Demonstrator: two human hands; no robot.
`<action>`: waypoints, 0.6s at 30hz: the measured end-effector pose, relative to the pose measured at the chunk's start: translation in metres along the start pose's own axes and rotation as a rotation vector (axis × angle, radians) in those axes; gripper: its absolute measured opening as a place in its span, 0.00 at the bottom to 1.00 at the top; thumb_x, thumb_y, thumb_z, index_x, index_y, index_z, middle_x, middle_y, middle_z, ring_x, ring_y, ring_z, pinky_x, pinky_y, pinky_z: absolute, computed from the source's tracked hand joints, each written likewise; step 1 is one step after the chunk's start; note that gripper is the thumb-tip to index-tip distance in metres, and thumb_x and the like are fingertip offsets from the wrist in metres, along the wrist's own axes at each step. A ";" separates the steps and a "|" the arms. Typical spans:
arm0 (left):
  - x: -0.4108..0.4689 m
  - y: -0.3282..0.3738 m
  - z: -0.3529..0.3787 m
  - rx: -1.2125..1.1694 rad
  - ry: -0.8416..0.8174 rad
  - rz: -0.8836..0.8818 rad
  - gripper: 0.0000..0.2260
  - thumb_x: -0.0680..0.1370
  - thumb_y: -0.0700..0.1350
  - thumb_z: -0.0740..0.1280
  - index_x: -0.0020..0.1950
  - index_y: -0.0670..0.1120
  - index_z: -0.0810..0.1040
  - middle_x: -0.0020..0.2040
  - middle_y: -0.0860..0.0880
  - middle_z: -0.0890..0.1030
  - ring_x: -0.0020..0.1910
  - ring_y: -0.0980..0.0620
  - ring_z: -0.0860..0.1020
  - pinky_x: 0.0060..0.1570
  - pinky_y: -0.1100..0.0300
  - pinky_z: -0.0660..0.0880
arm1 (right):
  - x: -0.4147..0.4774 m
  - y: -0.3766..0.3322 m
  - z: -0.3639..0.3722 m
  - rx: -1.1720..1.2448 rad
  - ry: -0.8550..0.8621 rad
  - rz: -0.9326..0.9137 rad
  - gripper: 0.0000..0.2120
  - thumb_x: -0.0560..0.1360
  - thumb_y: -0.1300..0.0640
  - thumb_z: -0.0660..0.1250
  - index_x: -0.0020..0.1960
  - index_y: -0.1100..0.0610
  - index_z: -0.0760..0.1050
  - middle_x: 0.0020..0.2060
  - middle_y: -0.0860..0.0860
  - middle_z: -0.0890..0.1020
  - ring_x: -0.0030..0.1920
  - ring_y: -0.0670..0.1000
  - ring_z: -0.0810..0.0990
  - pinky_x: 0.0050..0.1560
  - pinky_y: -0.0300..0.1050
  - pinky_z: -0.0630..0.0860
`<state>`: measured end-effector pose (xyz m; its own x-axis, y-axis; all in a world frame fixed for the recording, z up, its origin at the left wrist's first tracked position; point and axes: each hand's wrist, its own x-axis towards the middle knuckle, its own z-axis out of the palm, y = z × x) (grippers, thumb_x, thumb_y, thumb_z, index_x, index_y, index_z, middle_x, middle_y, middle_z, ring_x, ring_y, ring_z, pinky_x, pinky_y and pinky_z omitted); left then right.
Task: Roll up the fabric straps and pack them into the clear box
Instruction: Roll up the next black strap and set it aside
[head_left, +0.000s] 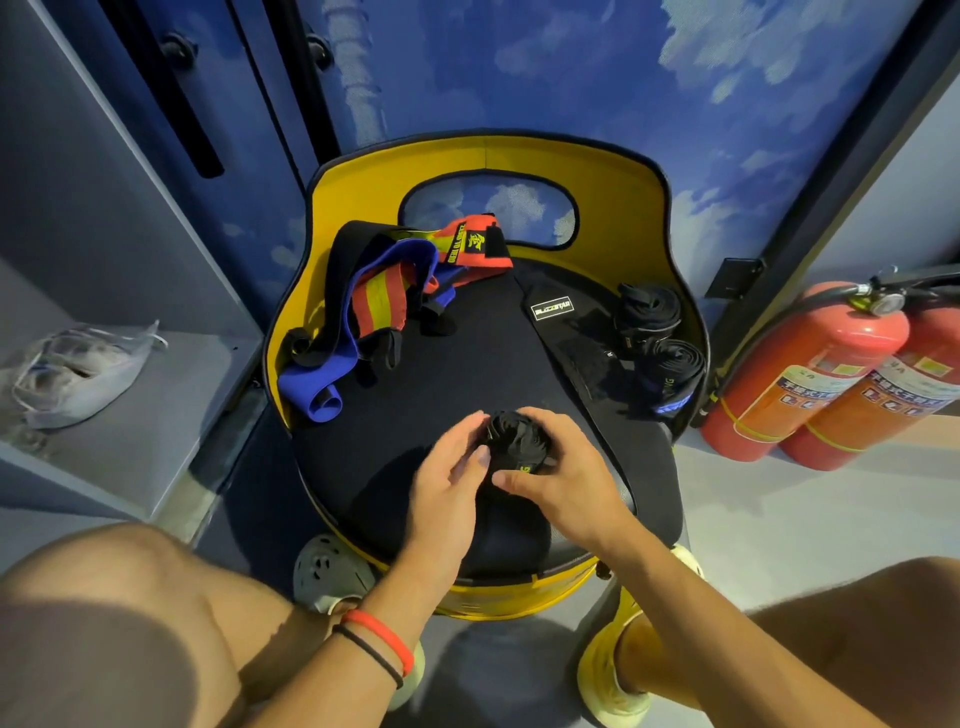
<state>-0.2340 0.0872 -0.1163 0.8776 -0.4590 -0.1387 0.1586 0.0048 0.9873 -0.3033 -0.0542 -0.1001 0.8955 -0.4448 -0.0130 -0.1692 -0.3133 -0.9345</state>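
Gripping the black roll between my left hand and right hand; slack fingers would probably let it unwind.

Dim bluish light, soft shadows, sharp centre — wide-angle bending at edges

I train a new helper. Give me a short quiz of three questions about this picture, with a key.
1. True or false: the left hand and the right hand both hold the black roll.
2. How many finished rolls lie at the right edge of the seat? A) none B) two C) five
3. Fill in: the unrolled coloured straps lie on the seat's ____ side.
Key: 1 true; 2 B; 3 left.
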 end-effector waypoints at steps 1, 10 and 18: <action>0.001 -0.002 0.000 0.013 0.003 0.003 0.18 0.82 0.41 0.65 0.68 0.59 0.79 0.67 0.54 0.81 0.70 0.54 0.76 0.73 0.44 0.70 | 0.001 0.000 -0.002 0.033 -0.007 0.005 0.31 0.66 0.57 0.82 0.62 0.36 0.74 0.59 0.42 0.78 0.61 0.42 0.78 0.66 0.46 0.76; 0.007 0.005 -0.005 -0.071 -0.132 -0.018 0.23 0.79 0.30 0.62 0.68 0.53 0.77 0.67 0.52 0.81 0.71 0.54 0.75 0.73 0.51 0.67 | -0.002 -0.009 -0.019 0.259 -0.098 0.074 0.25 0.69 0.72 0.75 0.61 0.54 0.74 0.54 0.47 0.82 0.57 0.43 0.80 0.57 0.37 0.77; 0.007 -0.001 -0.013 0.053 -0.170 -0.118 0.26 0.67 0.21 0.59 0.53 0.50 0.73 0.60 0.51 0.84 0.66 0.50 0.78 0.61 0.55 0.74 | -0.002 -0.007 -0.021 0.129 -0.264 0.050 0.30 0.67 0.77 0.69 0.60 0.50 0.78 0.72 0.40 0.67 0.67 0.32 0.71 0.61 0.32 0.74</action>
<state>-0.2225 0.0952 -0.1188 0.7647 -0.5968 -0.2430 0.2275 -0.1028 0.9683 -0.3129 -0.0691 -0.0863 0.9664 -0.2180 -0.1364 -0.1771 -0.1799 -0.9676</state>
